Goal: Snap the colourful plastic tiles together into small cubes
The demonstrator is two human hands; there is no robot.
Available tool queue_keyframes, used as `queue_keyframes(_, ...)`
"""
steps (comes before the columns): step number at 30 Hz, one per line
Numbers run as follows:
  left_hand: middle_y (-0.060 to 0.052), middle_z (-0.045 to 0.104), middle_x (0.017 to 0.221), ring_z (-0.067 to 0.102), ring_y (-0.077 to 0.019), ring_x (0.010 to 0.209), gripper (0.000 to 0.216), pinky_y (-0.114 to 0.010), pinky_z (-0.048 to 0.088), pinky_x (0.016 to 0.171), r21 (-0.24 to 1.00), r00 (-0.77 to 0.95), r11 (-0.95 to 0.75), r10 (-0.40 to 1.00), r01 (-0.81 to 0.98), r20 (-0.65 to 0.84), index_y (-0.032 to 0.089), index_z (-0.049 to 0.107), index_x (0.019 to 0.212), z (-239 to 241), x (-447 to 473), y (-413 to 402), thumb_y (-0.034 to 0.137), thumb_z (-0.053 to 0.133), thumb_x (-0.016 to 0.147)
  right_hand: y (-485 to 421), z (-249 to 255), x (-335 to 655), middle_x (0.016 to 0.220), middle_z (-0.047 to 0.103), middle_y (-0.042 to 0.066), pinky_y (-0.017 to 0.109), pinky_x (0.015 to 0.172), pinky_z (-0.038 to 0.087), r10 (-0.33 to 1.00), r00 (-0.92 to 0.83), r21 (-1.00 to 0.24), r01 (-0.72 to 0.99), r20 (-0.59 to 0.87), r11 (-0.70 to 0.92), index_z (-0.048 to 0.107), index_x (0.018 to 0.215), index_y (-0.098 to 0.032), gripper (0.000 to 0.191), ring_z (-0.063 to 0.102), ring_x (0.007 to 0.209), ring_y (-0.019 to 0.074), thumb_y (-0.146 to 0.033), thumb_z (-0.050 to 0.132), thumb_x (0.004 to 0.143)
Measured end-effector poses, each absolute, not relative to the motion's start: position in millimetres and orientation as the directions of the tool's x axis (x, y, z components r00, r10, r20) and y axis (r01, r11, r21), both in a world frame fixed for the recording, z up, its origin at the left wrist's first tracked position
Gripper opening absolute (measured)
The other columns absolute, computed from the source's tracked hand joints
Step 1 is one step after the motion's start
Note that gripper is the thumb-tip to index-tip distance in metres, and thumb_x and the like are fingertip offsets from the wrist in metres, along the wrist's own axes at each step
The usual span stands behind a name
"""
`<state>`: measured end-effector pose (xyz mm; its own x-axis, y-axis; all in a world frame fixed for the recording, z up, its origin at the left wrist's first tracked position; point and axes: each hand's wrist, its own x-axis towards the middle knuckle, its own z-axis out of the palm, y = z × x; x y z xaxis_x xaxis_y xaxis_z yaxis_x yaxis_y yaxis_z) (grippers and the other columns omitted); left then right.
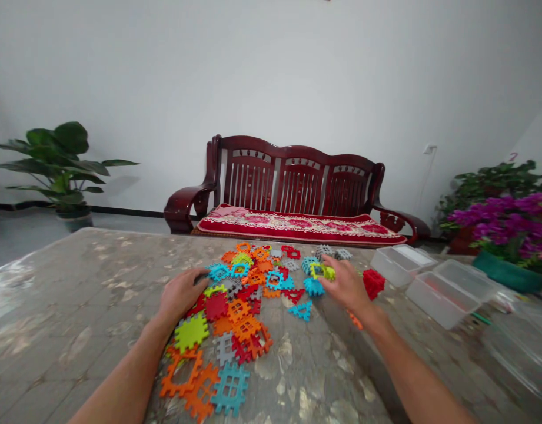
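My right hand point(343, 282) grips a yellow-green toothed building tile point(322, 271) between thumb and fingers. Just beside it are blue tiles point(313, 287) in a stack, with grey tiles point(325, 251) behind. My left hand point(182, 291) rests at the left edge of a loose pile, thumb and fingers apart, close to a blue tile point(218, 271); whether it touches one I cannot tell. Orange, red, grey, green and blue tiles overlap in the pile, among them a green square tile point(191, 332) and a blue window tile point(230, 388). A blue triangular tile point(301, 311) lies apart.
A red tile stack point(373, 284) sits right of my right hand. Clear plastic boxes point(442, 297) stand on the right of the covered table point(94, 294), near a potted purple flower plant point(513, 227). A wooden bench point(297, 182) is behind the table.
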<state>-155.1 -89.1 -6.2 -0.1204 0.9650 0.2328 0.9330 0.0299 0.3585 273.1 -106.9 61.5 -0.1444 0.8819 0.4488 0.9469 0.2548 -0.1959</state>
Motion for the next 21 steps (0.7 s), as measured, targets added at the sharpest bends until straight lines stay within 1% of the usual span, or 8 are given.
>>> queue_keyframes(1, -0.002, 0.074, 0.124, 0.068, -0.0246, 0.111, 0.041, -0.033, 0.049, 0.098, 0.358, -0.119, 0.030, 0.966, 0.933, 0.229, 0.029, 0.071, 0.120, -6.1, -155.0, -89.2, 0.040, 0.047, 0.089, -96.0, 61.9, 287.0, 0.115, 0.072, 0.009, 0.040, 0.094, 0.045, 0.891, -0.114, -0.163, 0.965, 0.439, 0.203, 0.057, 0.137, -0.021, 0.055, 0.060, 0.108, 0.0285, -0.031, 0.065, 0.084)
queue_keyframes(3, -0.002, 0.074, 0.125, 0.068, -0.0248, 0.111, 0.041, -0.033, 0.049, 0.098, 0.362, -0.121, 0.032, 0.966, 0.932, 0.227, 0.028, 0.071, 0.120, -5.9, -154.8, -89.2, 0.040, 0.047, 0.089, -78.7, 59.8, 309.9, 0.114, 0.072, 0.010, 0.040, 0.093, 0.044, 0.905, -0.104, -0.082, 0.985, 0.413, 0.150, 0.054, 0.140, -0.020, 0.058, 0.060, 0.108, 0.0294, -0.028, 0.065, 0.083)
queue_keyframes(5, -0.001, 0.074, 0.124, 0.068, -0.0242, 0.110, 0.040, -0.033, 0.049, 0.097, 0.369, -0.126, 0.033, 0.965, 0.929, 0.231, 0.029, 0.071, 0.119, -6.3, -154.9, -88.9, 0.040, 0.048, 0.089, -67.7, 56.1, 324.1, 0.115, 0.072, 0.011, 0.041, 0.093, 0.043, 0.917, -0.112, -0.011, 0.992, 0.383, 0.126, 0.050, 0.143, -0.019, 0.061, 0.059, 0.108, 0.0300, -0.026, 0.064, 0.083)
queue_keyframes(7, -0.001, 0.074, 0.124, 0.068, -0.0236, 0.110, 0.039, -0.032, 0.049, 0.097, 0.371, -0.129, 0.033, 0.963, 0.928, 0.236, 0.029, 0.072, 0.118, -7.1, -155.3, -88.5, 0.040, 0.049, 0.089, -61.7, 52.8, 330.1, 0.119, 0.071, 0.011, 0.040, 0.093, 0.042, 0.926, -0.128, 0.027, 0.992, 0.356, 0.127, 0.047, 0.145, -0.019, 0.063, 0.058, 0.109, 0.0300, -0.026, 0.063, 0.084)
queue_keyframes(11, -0.001, 0.074, 0.125, 0.068, -0.0236, 0.111, 0.039, -0.032, 0.050, 0.097, 0.370, -0.129, 0.029, 0.960, 0.929, 0.247, 0.029, 0.072, 0.118, -9.5, -157.0, -87.2, 0.041, 0.050, 0.088, -56.0, 50.5, 329.2, 0.123, 0.070, 0.010, 0.039, 0.093, 0.040, 0.935, -0.137, 0.039, 0.990, 0.328, 0.132, 0.043, 0.147, -0.022, 0.066, 0.057, 0.112, 0.0294, -0.028, 0.064, 0.084)
queue_keyframes(16, -0.001, 0.073, 0.126, 0.067, -0.0232, 0.113, 0.039, -0.032, 0.048, 0.099, 0.363, -0.119, 0.023, 0.962, 0.931, 0.244, 0.029, 0.071, 0.119, -9.5, -156.9, -87.6, 0.040, 0.048, 0.089, -55.1, 51.4, 326.8, 0.119, 0.071, 0.013, 0.041, 0.094, 0.040, 0.946, -0.125, 0.069, 0.992, 0.299, 0.109, 0.042, 0.148, -0.019, 0.066, 0.057, 0.113, 0.0304, -0.028, 0.063, 0.086)
queue_keyframes(19, -0.002, 0.073, 0.126, 0.067, -0.0234, 0.114, 0.040, -0.033, 0.047, 0.100, 0.361, -0.125, 0.036, 0.966, 0.932, 0.227, 0.028, 0.071, 0.120, -6.7, -154.5, -89.4, 0.039, 0.047, 0.090, -60.0, 51.5, 319.3, 0.120, 0.070, 0.014, 0.043, 0.094, 0.041, 0.927, -0.146, 0.064, 0.989, 0.347, 0.131, 0.048, 0.145, -0.017, 0.060, 0.057, 0.114, 0.0318, -0.027, 0.061, 0.087)
queue_keyframes(21, -0.002, 0.073, 0.127, 0.067, -0.0235, 0.115, 0.040, -0.032, 0.047, 0.101, 0.364, -0.127, 0.037, 0.965, 0.931, 0.229, 0.028, 0.071, 0.120, -4.4, -152.6, -90.9, 0.040, 0.048, 0.090, -66.3, 50.8, 305.0, 0.121, 0.070, 0.013, 0.043, 0.094, 0.042, 0.893, -0.187, 0.014, 0.980, 0.410, 0.198, 0.056, 0.138, -0.019, 0.051, 0.058, 0.114, 0.0309, -0.026, 0.059, 0.088)
